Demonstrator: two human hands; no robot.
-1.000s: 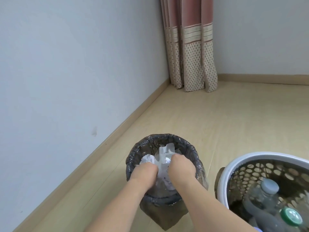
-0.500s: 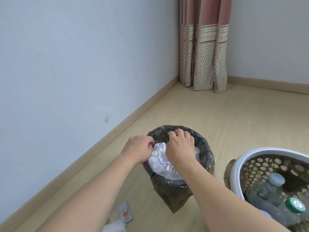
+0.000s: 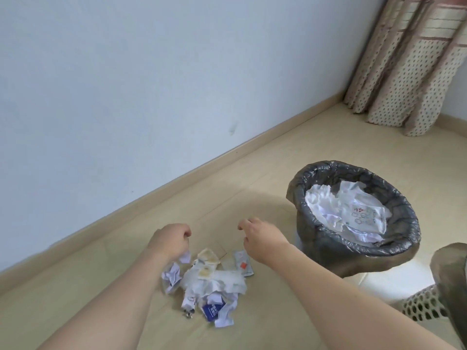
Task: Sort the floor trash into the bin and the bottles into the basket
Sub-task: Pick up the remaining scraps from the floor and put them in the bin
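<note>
A loose heap of crumpled paper and wrappers [image 3: 209,281] lies on the floor just below two empty hands, left hand [image 3: 169,240] and right hand [image 3: 262,238], fingers loosely curled. It looks light, soft and scatter-prone, best scooped from both sides. Beyond the right hand stands the lined bin [image 3: 326,245], already holding white plastic.

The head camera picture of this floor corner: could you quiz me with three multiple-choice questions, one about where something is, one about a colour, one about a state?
1. Where is the pile of crumpled paper scraps?
A. in the bin
B. on the wooden floor
C. on a chair

2. What colour is the bin's plastic liner bag?
A. dark grey
B. yellow
C. red

3. What are the left hand and right hand holding?
A. a bottle
B. a broom
C. nothing

Answers: 1 B, scraps lie on the boards beside the bin. 2 A, the liner over the rim is dark grey. 3 C, both hands hover above the pile, fingers loosely curled.
</note>
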